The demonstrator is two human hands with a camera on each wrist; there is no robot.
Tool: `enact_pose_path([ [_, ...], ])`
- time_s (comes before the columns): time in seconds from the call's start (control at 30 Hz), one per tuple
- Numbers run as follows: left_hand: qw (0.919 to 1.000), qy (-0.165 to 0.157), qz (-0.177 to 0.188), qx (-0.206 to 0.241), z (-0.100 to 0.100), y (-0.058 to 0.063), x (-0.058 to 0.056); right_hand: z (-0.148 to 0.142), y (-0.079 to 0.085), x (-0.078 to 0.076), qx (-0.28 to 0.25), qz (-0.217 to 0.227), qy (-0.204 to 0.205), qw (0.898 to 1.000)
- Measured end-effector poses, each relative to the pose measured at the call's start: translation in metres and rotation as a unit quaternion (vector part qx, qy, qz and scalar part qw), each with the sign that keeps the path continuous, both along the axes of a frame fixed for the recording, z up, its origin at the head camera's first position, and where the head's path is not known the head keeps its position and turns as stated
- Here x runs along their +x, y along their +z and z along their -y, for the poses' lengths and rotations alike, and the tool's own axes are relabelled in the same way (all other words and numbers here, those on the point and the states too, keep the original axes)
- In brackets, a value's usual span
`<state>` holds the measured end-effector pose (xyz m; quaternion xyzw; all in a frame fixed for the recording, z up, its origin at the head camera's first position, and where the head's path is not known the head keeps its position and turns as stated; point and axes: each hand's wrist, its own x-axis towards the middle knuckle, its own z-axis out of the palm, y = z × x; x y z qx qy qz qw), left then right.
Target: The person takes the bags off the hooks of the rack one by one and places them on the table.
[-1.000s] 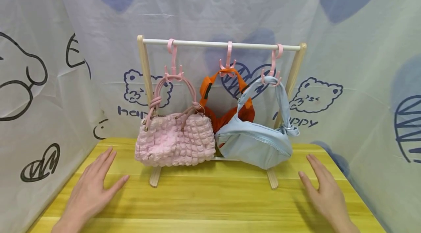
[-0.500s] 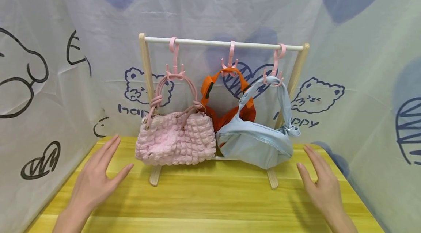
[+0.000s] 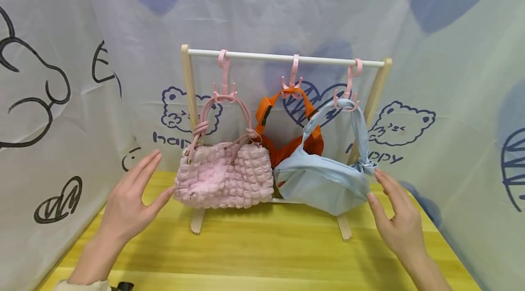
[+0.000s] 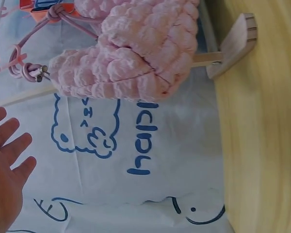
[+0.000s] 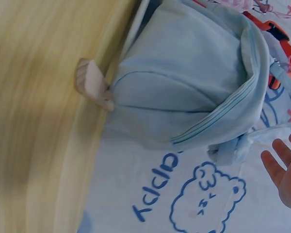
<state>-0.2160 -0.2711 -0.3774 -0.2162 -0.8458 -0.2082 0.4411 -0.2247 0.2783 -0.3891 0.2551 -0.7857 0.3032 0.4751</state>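
Observation:
A pink bubble-textured handbag (image 3: 223, 177) hangs by its knotted handles from a pink hook (image 3: 224, 76) at the left of a small rack. To its right, a light blue shoulder bag (image 3: 324, 181) hangs slightly tilted from another pink hook (image 3: 349, 83). Behind the two, an orange bag (image 3: 287, 147) hangs on the middle hook (image 3: 293, 76), its body mostly hidden. My left hand (image 3: 131, 204), fingers extended, is beside the pink handbag with the thumb near its left side. My right hand (image 3: 398, 218), also with straight fingers, is at the blue bag's right end. Both hands hold nothing.
The rack has a white top rail (image 3: 262, 56), wooden posts (image 3: 377, 85) and feet (image 3: 198, 221) standing on a yellow wood-grain table (image 3: 262, 254). A white printed cloth (image 3: 135, 54) encloses the back and sides. A sleeve cuff (image 3: 84, 285) shows at lower left.
Both hands have risen and moved forward, closer to the bags; the right fingertips now reach the blue bag's edge in the head view. The view has shifted slightly. The bags hang as before.

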Motion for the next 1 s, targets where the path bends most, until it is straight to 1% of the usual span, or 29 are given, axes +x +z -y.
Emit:
enact_pose_path([
  [0.07,1.0,-0.007,-0.004,0.0,-0.002,0.003,-0.002,0.004,0.002,0.001,0.0,0.002,0.002,1.0],
  [0.2,0.9999,-0.01,-0.014,0.0,-0.007,0.01,-0.006,0.012,0.007,0.001,-0.001,0.003,0.004,1.0],
  [0.43,0.9989,-0.01,-0.044,-0.007,-0.016,0.029,-0.018,0.027,0.017,-0.006,-0.006,-0.029,0.042,0.999],
  [0.57,0.9981,-0.019,-0.059,-0.003,-0.021,0.037,-0.024,0.034,0.02,-0.01,-0.005,-0.041,0.049,0.998],
  [0.8,0.998,-0.024,-0.057,-0.008,-0.026,0.047,-0.031,0.047,0.027,-0.017,0.002,-0.034,0.061,0.998],
  [0.87,0.9971,-0.035,-0.067,-0.002,-0.028,0.051,-0.035,0.051,0.03,-0.019,0.006,-0.039,0.067,0.997],
  [1.0,0.9955,-0.058,-0.075,0.008,-0.033,0.055,-0.043,0.059,0.035,-0.025,0.014,-0.047,0.078,0.996],
])
